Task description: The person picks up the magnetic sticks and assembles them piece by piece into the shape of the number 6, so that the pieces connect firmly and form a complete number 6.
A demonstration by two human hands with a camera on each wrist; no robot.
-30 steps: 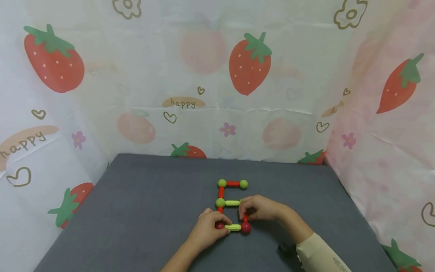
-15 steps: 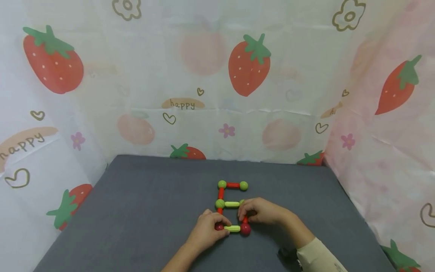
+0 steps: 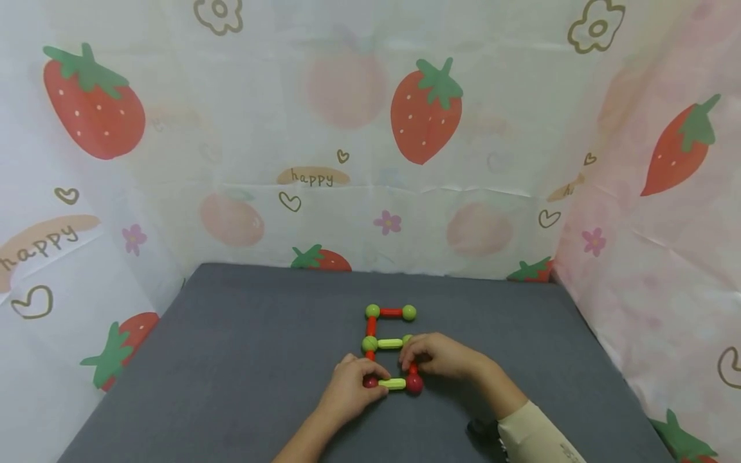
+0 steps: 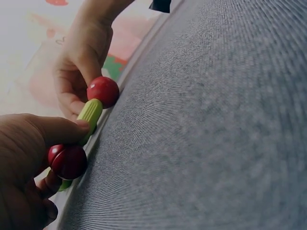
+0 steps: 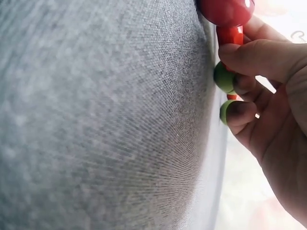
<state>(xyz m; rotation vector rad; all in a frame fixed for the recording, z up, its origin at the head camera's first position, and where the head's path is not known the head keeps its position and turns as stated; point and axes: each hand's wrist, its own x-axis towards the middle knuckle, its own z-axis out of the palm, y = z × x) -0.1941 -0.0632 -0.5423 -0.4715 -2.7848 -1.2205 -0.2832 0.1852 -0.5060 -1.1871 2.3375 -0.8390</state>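
A flat figure of toy rods and balls lies on the dark grey table, like a square with an open arm beyond it. At its near side, my left hand [image 3: 350,391] pinches the left end of a ribbed yellow-green toy rod [image 3: 395,384], with a dark red ball [image 4: 69,163] tucked among the fingers. My right hand [image 3: 444,355] pinches a red toy rod [image 5: 231,35] on the right side, just beyond another red ball [image 3: 413,384]. Fingers partly cover the green ball [image 5: 223,79] at that rod's far end. The left-side red rod is partly hidden by my left hand.
Beyond the hands, the figure continues with a green ball [image 3: 370,344], a second yellow-green rod [image 3: 390,344] and a red rod [image 3: 391,313] between two green balls. A small black object [image 3: 483,429] is by the right sleeve [image 3: 535,431]. Strawberry-print cloth [image 3: 359,141] walls the table.
Both hands and the whole figure have shifted slightly left and away from the person in the last half second. Both grips look the same.
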